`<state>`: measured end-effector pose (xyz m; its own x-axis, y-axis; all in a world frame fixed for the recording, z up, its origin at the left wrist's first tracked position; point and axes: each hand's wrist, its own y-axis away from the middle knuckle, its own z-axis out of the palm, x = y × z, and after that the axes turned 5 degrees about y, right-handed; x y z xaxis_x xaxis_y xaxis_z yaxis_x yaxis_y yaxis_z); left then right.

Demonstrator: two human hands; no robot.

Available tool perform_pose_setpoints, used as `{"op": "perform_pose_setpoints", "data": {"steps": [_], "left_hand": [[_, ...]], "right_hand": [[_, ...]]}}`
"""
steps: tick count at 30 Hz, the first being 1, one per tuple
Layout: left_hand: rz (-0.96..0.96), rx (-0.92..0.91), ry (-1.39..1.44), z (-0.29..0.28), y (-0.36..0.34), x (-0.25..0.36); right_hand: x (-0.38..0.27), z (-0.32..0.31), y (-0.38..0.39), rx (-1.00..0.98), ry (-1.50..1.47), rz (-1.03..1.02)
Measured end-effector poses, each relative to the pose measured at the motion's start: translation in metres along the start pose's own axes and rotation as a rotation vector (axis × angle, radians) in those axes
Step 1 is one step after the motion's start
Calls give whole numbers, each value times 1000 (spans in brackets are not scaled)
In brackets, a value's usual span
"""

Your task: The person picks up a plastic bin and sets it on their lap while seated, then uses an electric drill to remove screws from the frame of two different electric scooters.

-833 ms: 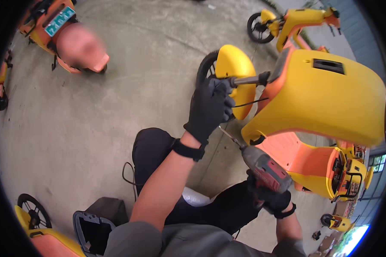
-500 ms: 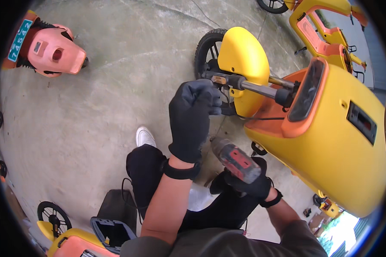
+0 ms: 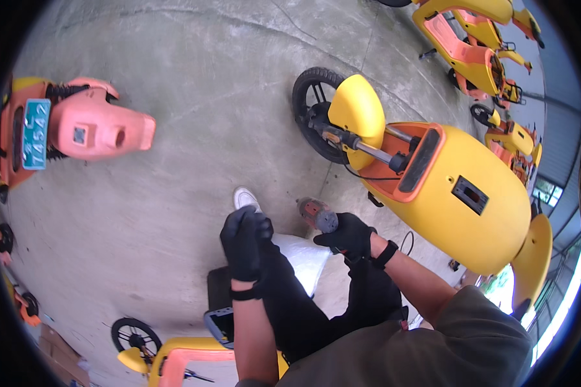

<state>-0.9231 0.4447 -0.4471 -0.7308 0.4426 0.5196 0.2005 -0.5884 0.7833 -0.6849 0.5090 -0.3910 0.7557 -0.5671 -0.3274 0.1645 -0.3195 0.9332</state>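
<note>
My right hand, in a black glove, is wrapped round the handle of a red and grey cordless power driver. The tool's nose points up and to the left, over the floor. My left hand, also black-gloved, is closed with its fingers curled together above my knee. Whatever those fingers may hold is hidden. Both hands are apart from the yellow scooter at the right. Its front wheel, yellow mudguard and fork tube face toward the upper left.
A translucent plastic bag lies between my legs. At the left stands an orange scooter with a green plate. More yellow and orange scooters are parked at the upper right. Another yellow scooter is close behind at the lower left. Concrete floor spreads between them.
My left hand has drawn back from the fork end of the yellow scooter toward my knee. The driver has moved left, still in my right hand. The whole view has shifted.
</note>
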Motion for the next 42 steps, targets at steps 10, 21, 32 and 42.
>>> {"op": "perform_pose_setpoints", "data": {"steps": [10,21,32,42], "left_hand": [[-61,34,-426,-89,69,102],[-152,-39,-803,46,12,277],[-69,-183,-1094,236,-180,471],[-359,-398,-1271,379,-378,586]], "right_hand": [[-105,-85,72,202,-201,-146],[-141,-200,87,238,-545,-201],[-177,-266,67,339,-1179,-174],[-247,-272,58,578,-1710,69]]}}
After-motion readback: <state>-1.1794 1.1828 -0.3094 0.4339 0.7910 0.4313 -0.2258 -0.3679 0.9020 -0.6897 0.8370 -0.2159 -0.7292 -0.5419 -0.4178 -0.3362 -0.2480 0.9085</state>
